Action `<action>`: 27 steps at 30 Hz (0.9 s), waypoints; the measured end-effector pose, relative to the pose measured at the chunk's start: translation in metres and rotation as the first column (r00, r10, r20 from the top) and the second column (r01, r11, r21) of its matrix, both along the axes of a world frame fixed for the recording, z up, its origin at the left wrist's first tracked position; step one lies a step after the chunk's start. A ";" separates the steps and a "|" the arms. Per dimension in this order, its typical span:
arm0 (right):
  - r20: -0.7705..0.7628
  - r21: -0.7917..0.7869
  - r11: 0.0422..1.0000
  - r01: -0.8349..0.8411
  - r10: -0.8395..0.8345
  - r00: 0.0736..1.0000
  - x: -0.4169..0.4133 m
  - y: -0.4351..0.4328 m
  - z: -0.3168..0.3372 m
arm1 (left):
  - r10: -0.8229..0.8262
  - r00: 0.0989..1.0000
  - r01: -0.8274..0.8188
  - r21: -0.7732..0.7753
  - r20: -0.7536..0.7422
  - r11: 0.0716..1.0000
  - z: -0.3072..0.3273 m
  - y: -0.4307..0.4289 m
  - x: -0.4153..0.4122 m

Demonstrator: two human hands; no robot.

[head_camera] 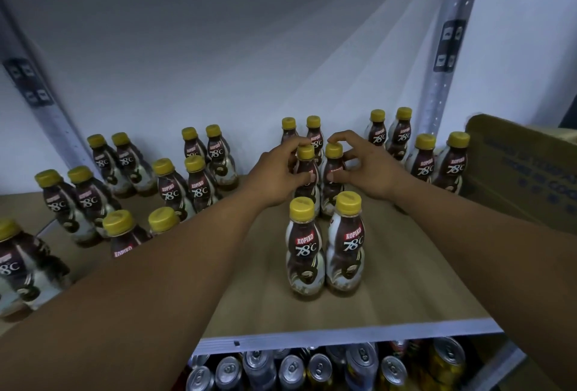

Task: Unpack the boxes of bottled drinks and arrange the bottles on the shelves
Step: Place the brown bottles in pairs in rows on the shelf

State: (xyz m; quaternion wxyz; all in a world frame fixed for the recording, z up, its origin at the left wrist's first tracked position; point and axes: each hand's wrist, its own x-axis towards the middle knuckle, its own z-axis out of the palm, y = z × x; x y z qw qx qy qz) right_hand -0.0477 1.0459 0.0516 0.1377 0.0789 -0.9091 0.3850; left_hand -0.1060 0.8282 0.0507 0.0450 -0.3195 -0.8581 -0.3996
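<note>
Several Kopiko 78°C coffee bottles with yellow caps stand in pairs on the wooden shelf (390, 290). My left hand (278, 172) grips the left bottle (306, 169) of the middle pair, fingers curled round its neck and thumb on its label. My right hand (363, 169) grips the right bottle (333, 172) beside it, fingertips over the cap. Both bottles stand upright on the shelf. A front pair (324, 247) stands just nearer me, between my forearms.
A cardboard box (524, 172) sits at the shelf's right end. More bottle pairs fill the left side (78, 200) and the back right (434, 156). Metal uprights (449, 72) frame the shelf. Drink cans (327, 368) fill the shelf below.
</note>
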 end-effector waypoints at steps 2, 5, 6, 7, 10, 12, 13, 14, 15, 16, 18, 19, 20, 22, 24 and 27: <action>0.007 0.007 1.000 0.002 -0.002 1.000 -0.002 -0.006 -0.001 | 0.011 1.000 -0.011 0.003 0.006 1.000 0.000 -0.006 0.002; 0.010 0.016 1.000 0.007 -0.007 1.000 -0.004 -0.012 -0.002 | 0.023 1.000 -0.023 0.007 0.013 1.000 0.000 -0.013 0.003; 0.006 0.019 1.000 0.010 -0.010 1.000 -0.004 -0.014 -0.002 | 0.026 1.000 -0.026 0.007 0.015 1.000 0.000 -0.014 0.004; 0.003 0.019 1.000 0.012 -0.012 1.000 -0.005 -0.015 -0.003 | 0.027 0.999 -0.028 0.010 0.020 1.000 0.000 -0.015 0.004; -0.002 0.022 1.000 0.018 -0.018 1.000 -0.005 -0.017 -0.004 | 0.029 0.999 -0.029 0.014 0.024 0.999 0.000 -0.017 0.005; -0.006 0.022 1.000 0.022 -0.022 1.000 -0.006 -0.017 -0.005 | 0.030 0.999 -0.031 0.014 0.019 0.999 0.000 -0.017 0.004; -0.009 0.021 0.999 0.023 -0.023 1.000 -0.006 -0.018 -0.005 | 0.030 0.999 -0.030 0.015 0.020 0.999 0.000 -0.017 0.004; -0.012 0.022 0.999 0.024 -0.024 1.000 -0.006 -0.018 -0.005 | 0.028 0.999 -0.028 0.015 0.021 0.999 0.000 -0.017 0.004; -0.014 0.024 0.999 0.026 -0.026 1.000 -0.006 -0.018 -0.005 | 0.024 0.999 -0.024 0.015 0.021 1.000 0.001 -0.017 0.005; -0.015 0.026 0.999 0.028 -0.028 0.999 -0.007 -0.018 -0.005 | 0.020 1.000 -0.020 0.016 0.022 1.000 0.001 -0.017 0.005; -0.019 0.023 0.999 0.028 -0.028 0.999 -0.007 -0.018 -0.005 | 0.014 1.000 -0.014 0.023 0.026 1.000 0.002 -0.018 0.005; -0.022 0.021 0.999 0.027 -0.027 0.999 -0.007 -0.019 -0.006 | 0.013 1.000 -0.014 0.027 0.028 1.000 0.002 -0.018 0.005; -0.026 0.021 0.999 0.027 -0.027 0.999 -0.007 -0.019 -0.006 | 0.013 0.999 -0.014 0.030 0.030 0.999 0.002 -0.018 0.005; -0.033 0.022 0.999 0.024 -0.023 0.999 -0.007 -0.021 -0.006 | 0.012 0.999 -0.014 0.039 0.039 0.999 0.002 -0.019 0.004; -0.037 0.020 1.000 0.018 -0.017 0.999 -0.007 -0.022 -0.006 | 0.014 0.999 -0.016 0.037 0.046 0.999 0.001 -0.020 0.003; -0.027 0.012 1.000 0.016 -0.016 1.000 -0.007 -0.024 -0.005 | 0.020 0.998 -0.022 0.035 0.054 0.999 -0.001 -0.023 0.002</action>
